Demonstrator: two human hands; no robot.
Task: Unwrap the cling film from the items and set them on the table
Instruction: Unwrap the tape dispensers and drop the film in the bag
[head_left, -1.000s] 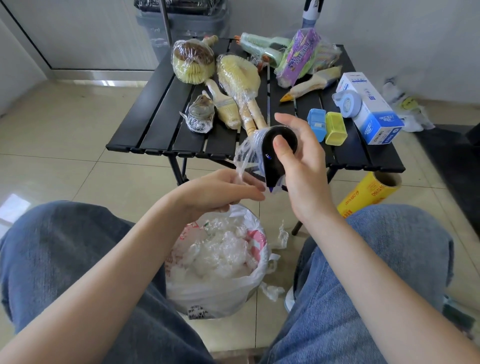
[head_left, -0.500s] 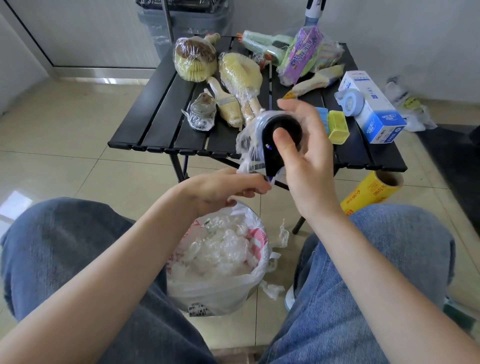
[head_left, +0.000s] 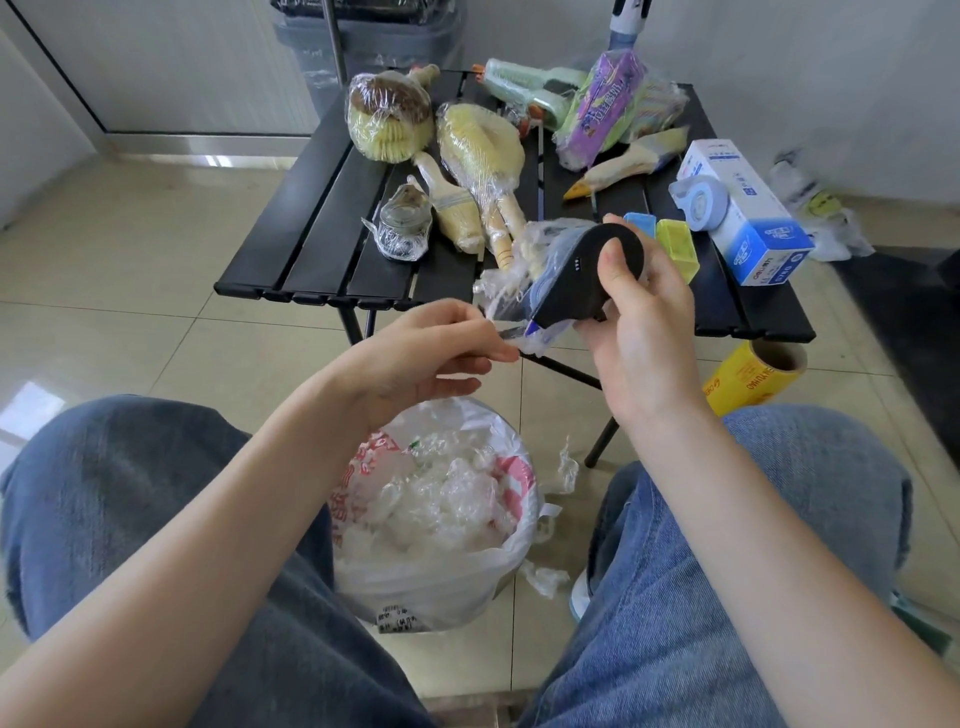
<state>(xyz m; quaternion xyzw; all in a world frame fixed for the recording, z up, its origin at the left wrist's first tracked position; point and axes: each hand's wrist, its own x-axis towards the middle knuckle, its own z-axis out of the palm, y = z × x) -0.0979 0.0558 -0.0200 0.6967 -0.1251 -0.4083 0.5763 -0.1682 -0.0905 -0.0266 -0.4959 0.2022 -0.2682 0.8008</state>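
The right hand (head_left: 631, 332) gripped a black tape dispenser (head_left: 576, 283), thumb pressed on its round body, above the near edge of the black slatted table (head_left: 311, 218). The left hand (head_left: 421, 358) pinched loose cling film (head_left: 511, 291) trailing from the dispenser's left side, over a bag of discarded film (head_left: 441, 519).
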